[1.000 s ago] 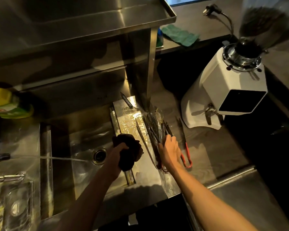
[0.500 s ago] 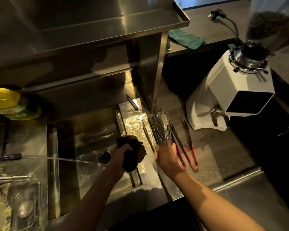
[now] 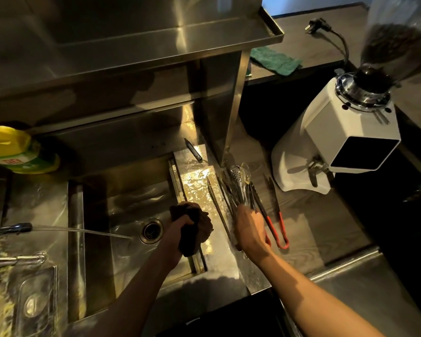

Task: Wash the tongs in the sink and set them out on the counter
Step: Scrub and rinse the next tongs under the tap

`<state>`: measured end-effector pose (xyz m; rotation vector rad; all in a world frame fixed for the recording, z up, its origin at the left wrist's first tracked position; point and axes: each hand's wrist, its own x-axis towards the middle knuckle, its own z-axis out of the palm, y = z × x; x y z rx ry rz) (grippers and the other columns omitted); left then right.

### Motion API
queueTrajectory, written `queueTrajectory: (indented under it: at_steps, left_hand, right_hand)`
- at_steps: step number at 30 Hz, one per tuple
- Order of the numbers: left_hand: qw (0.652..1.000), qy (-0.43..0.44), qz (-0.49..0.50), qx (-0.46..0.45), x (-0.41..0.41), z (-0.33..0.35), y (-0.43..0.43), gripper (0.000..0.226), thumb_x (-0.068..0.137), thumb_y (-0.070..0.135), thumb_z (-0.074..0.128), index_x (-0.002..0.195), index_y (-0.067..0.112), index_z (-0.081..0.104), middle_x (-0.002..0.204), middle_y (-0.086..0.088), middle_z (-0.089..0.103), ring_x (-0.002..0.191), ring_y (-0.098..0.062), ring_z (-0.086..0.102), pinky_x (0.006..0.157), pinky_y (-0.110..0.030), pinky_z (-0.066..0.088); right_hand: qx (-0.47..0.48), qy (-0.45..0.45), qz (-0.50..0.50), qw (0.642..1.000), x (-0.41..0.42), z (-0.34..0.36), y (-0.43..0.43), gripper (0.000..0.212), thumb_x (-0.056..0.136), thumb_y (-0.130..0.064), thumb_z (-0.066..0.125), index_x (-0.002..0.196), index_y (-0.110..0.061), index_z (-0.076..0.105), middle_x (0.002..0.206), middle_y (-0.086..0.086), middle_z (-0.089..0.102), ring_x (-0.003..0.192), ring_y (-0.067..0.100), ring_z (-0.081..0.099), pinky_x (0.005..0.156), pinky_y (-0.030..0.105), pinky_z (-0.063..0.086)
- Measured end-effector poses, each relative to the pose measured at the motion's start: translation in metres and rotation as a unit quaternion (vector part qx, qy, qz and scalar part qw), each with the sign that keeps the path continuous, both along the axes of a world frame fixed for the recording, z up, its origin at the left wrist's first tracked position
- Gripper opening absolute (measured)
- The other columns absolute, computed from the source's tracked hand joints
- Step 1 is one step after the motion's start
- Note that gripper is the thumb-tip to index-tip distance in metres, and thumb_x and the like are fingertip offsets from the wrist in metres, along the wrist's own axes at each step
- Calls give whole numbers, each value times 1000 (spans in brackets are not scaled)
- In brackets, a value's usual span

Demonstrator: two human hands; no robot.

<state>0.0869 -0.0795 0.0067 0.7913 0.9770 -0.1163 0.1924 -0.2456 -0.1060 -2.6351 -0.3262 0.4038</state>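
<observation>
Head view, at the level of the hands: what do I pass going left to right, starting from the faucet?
Faucet spout → sink drain → left hand gripping a dark cloth → right hand on the bundle of metal tongs → red-handled tongs → white coffee grinder.

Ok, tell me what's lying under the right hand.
A bundle of metal tongs on the counter, tips fanned out past the right hand. Their handle ends are covered by the hand, so how the fingers hold them cannot be seen.

Red-handled tongs [image 3: 281, 235], a dark brown cloth [image 3: 192, 227], a yellow-green bottle [image 3: 15, 149], a white grinder [image 3: 338, 142], a green rag [image 3: 275, 60].
</observation>
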Motion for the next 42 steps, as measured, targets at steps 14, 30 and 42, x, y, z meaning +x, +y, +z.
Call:
queueTrajectory:
  at_steps: [14, 30, 42]
  left_hand:
    - [998, -45, -4, -34, 8, -2, -6, 25, 96, -3, 37, 99, 5, 61, 68, -8, 74, 57, -18, 72, 53, -26, 57]
    - [993, -80, 65, -65, 9, -12, 7, 33, 93, 4, 33, 100, 6, 65, 72, -8, 73, 64, -22, 70, 68, -33, 50]
    - [966, -74, 238, -64, -52, -29, 81, 48, 70, 16, 51, 116, 8, 61, 91, -16, 72, 91, -34, 63, 83, -45, 48]
  right_hand:
    - [-93, -103, 28, 990, 7, -1, -13, 32, 79, 2, 70, 106, -9, 57, 125, 15, 48, 109, 30, 48, 79, 38, 50]
    - [96, -75, 126, 984, 16, 20, -13, 16, 97, -24, 51, 107, -13, 58, 110, 4, 48, 96, 22, 49, 75, 35, 45]
    - [136, 154, 282, 937, -36, 34, 90, 25, 106, -46, 36, 119, -32, 53, 129, 2, 49, 108, 20, 56, 93, 37, 47]
